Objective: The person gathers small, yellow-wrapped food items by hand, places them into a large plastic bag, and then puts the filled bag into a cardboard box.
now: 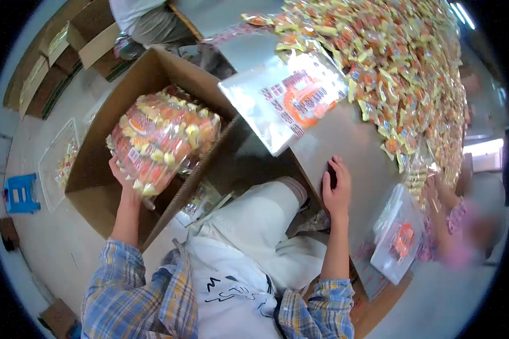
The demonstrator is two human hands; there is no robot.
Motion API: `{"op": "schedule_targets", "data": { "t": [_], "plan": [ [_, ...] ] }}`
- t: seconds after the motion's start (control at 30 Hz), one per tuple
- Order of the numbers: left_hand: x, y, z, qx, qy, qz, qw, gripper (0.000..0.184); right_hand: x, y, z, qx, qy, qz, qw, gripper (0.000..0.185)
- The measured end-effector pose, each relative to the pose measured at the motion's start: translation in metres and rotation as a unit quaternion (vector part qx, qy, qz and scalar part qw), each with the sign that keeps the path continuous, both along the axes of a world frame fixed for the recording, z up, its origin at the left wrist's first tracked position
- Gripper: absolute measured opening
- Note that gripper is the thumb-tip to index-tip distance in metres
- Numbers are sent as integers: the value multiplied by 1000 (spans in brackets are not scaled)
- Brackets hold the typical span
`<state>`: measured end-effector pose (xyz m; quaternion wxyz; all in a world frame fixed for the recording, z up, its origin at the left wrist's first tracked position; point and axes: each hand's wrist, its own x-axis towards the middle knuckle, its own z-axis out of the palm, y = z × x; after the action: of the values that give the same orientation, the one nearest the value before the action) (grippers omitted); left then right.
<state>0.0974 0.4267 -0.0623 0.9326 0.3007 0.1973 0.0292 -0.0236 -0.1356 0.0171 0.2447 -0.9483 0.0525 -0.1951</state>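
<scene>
Inside a tall cardboard box (pixel 85 169) on my left, my left hand (pixel 121 176) grips a large clear bag of wrapped snacks (pixel 158 141) by its lower left side. The bag is plump and tilted, and other bags show partly beneath it. My right hand (pixel 337 189) rests on the edge of the metal table (pixel 356 147), its fingers apart and nothing in them. A stack of printed clear plastic bags (pixel 288 99) lies flat on the table, beyond my right hand.
A big heap of individually wrapped snacks (pixel 390 68) covers the table's far side. At right, a co-worker's hand (pixel 435 189) is by the heap, near another stack of printed bags (pixel 398 234). A blue stool (pixel 21 193) and open cartons (pixel 45 73) stand at left.
</scene>
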Motion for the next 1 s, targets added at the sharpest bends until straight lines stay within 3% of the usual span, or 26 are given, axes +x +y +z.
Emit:
{"op": "schedule_targets", "data": {
  "t": [0.1, 0.23, 0.27, 0.33, 0.43, 0.5, 0.53, 0.6, 0.67, 0.73, 0.83, 0.93, 1.0],
  "plan": [
    [73, -26, -36, 186, 117, 87, 972, 55, 2, -1, 2, 7, -12, -13, 1000, 32],
    [90, -38, -65, 372, 155, -43, 914, 63, 3, -2, -2, 7, -23, -6, 1000, 31],
    [92, -31, -83, 298, 171, -69, 937, 73, 1, -3, -3, 4, -19, -10, 1000, 31],
    [82, -16, -120, 292, 151, -131, 935, 77, 0, -2, 0, 11, -12, -17, 1000, 31],
    [78, -28, -99, 363, 172, -122, 908, 80, 0, -2, 5, 26, -8, -31, 999, 32],
    [81, -43, -96, 516, 204, -32, 832, 80, 1, 0, 1, 32, -5, -23, 999, 32],
    [77, -46, -90, 617, 178, 16, 767, 80, 0, 3, -1, 31, 2, -31, 999, 32],
    [68, -58, -70, 812, 106, 118, 562, 81, 4, 0, -1, 22, 5, -32, 999, 32],
    [80, -68, -37, 812, -124, 104, 561, 82, 16, -2, 4, 18, 4, -14, 1000, 33],
    [107, -69, -32, 859, -109, 78, 493, 79, 5, 7, 5, 26, 20, -32, 999, 33],
    [140, -77, -58, 946, 1, -91, 311, 82, 6, 8, 3, 25, 25, -36, 999, 34],
    [147, -99, -76, 926, 15, -95, 364, 85, 6, 4, 4, 21, 22, -29, 999, 34],
    [147, -96, -73, 925, 33, -142, 351, 87, 5, 7, 5, 34, 25, -33, 999, 34]
  ]
}}
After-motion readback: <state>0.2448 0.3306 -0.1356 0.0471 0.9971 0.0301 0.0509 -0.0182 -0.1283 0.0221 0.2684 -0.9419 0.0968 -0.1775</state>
